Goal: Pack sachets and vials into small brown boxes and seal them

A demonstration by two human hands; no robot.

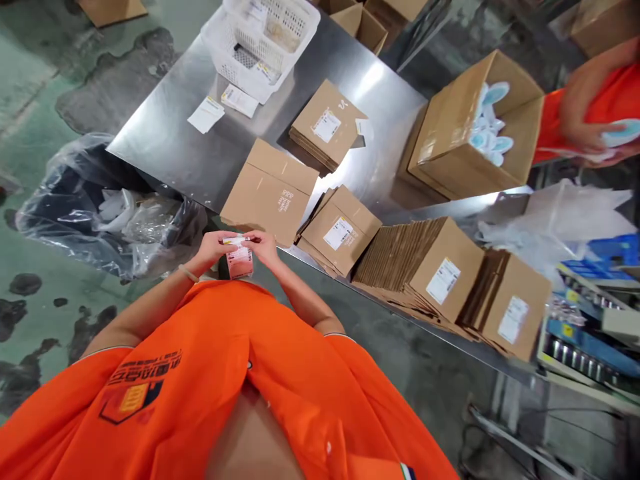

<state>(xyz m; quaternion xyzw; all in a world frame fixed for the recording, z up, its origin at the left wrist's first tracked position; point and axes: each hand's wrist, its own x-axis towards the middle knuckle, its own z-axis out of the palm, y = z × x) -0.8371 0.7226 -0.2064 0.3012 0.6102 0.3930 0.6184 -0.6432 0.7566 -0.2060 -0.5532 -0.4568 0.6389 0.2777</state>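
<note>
Close to my body, over the table's near edge, my left hand (214,248) and my right hand (261,247) pinch the top edge of a printed label (240,262) from both sides. The label hangs down toward my orange shirt and looks pinkish, with dark print. Just beyond my fingers lies a flat folded carton (265,193) with white lettering and no label in sight on its upper face. To its right sits a stack of flat cartons (340,230), its front one bearing a white label. What lies under my fingertips is hidden.
On the metal table (165,143) are a white basket (260,50), label stacks (206,115), another carton pile (327,127) and rows of labelled cartons (430,267). An open box (460,127) holds white-and-blue items. A lined bin (115,213) stands left. A co-worker's hands (590,137) hold a similar item.
</note>
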